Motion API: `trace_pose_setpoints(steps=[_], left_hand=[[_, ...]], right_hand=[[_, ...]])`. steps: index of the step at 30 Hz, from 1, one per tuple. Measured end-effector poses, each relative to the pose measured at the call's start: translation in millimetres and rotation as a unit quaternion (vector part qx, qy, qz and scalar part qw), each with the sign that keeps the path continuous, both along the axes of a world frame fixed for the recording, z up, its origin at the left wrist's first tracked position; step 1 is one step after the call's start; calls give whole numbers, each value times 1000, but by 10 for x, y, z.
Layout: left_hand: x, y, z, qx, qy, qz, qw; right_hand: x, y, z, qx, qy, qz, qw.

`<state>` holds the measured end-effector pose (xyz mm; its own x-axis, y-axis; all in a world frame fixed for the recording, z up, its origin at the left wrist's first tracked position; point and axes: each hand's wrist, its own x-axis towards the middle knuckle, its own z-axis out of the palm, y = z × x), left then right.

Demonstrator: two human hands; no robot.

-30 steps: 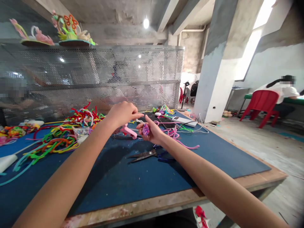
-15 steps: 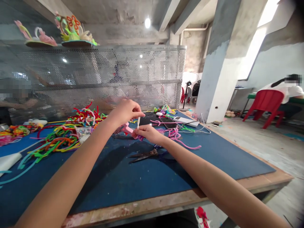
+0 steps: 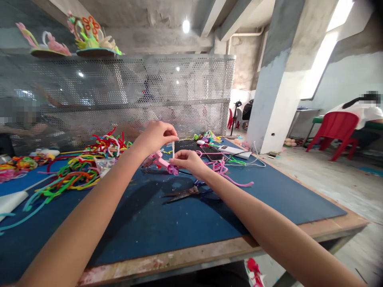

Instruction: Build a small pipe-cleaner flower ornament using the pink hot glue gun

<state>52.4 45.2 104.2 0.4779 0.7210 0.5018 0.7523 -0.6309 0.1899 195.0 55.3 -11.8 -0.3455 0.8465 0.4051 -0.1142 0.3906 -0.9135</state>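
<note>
A short strand of small white beads (image 3: pixel 173 151) hangs upright between my two hands. My left hand (image 3: pixel 160 133) pinches its upper end between thumb and fingertips. Just below, my right hand (image 3: pixel 189 161) has thumb and fingers closed at the strand's lower end. Close behind and left of my right fingertips is a pink plastic object (image 3: pixel 162 161); its kind is unclear, and purple curled bits (image 3: pixel 173 170) show at its near end. Scissors (image 3: pixel 182 194) with dark blades lie on the blue mat (image 3: pixel 143 227), partly under my right forearm.
Tangled colourful pipe cleaners (image 3: pixel 68 175) and a clear bag (image 3: pixel 104 165) lie left. Pink pipe cleaners (image 3: pixel 221 169), a phone (image 3: pixel 213 154), a white device (image 3: pixel 235 152) and a cable lie right. A perforated metal screen (image 3: pixel 185 99) stands behind. A person sits on a red chair (image 3: pixel 336 127).
My right hand has risen slightly, uncovering more of the pink object and the purple bits. My left hand has shifted a little left. Both still pinch the bead strand.
</note>
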Motion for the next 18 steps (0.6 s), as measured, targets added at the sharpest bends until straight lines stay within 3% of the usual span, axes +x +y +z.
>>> trace_pose_setpoints(steps=[4,12,18], left_hand=[[12,-11,0,-5,-2,4,1000],[-14,80,-56,-25,22,-10,999],[10,125,-181,-227,-54,13,972]], right_hand=[[32,30,-7,-42,41,15,998],[33,49,17,-68,27,19,997],[80,72,46,-62,107,-2,992]])
